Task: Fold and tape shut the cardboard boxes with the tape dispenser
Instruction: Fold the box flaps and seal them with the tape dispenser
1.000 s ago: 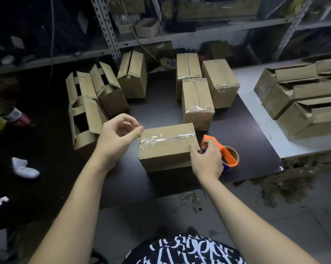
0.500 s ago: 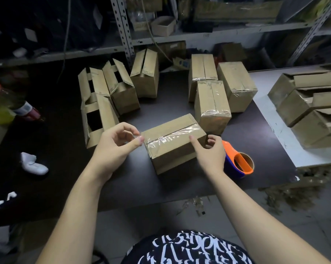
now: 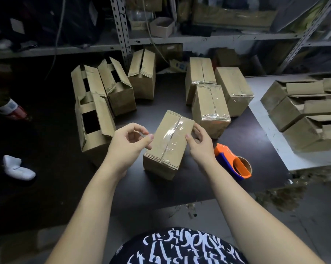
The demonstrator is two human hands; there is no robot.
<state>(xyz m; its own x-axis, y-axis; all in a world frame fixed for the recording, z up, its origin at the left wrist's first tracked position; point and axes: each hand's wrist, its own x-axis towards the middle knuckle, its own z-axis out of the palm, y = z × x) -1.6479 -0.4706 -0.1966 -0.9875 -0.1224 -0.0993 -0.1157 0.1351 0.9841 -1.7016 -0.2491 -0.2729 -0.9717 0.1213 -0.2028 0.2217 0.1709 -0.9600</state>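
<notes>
A small cardboard box (image 3: 168,145) stands in the middle of the dark table (image 3: 237,134), its top seam covered by a strip of clear tape. My left hand (image 3: 127,143) is at the box's left edge; its thumb tip touches the box and its fingers are loosely curled, off the cardboard. My right hand (image 3: 201,143) holds the box's right edge, thumb on top and fingers round the side. The orange and blue tape dispenser (image 3: 235,164) lies on the table just right of my right hand, with no hand on it.
Three taped boxes (image 3: 210,109) stand behind the box on the right. Several boxes with open flaps (image 3: 96,119) stand at the left and back. More open boxes (image 3: 301,111) lie on a white surface at the right. Metal shelving (image 3: 122,40) runs behind the table.
The box has turned on the table from lying crosswise to pointing away from me. My right hand left the tape dispenser and took the box's right edge; my left hand stayed at its left edge.
</notes>
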